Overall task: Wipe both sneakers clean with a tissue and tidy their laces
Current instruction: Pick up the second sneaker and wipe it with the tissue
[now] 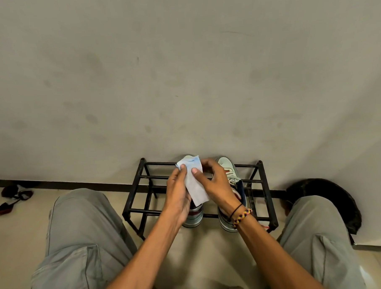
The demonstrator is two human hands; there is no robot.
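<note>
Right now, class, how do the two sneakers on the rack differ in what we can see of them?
The left sneaker is mostly hidden behind the hands and tissue; the right sneaker shows its toe, laces and side. The left sneaker's laces are out of sight, while the right sneaker's white laces are visible. Both are pale green, toes toward the wall, on the black metal rack.

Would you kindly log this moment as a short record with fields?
tissue: held between both hands, above the sneakers
left hand: grips tissue's left edge
right hand: pinches tissue's right side
left sneaker: on black rack, mostly hidden
right sneaker: on rack, laces loose
wiping: not yet touching either sneaker
</note>
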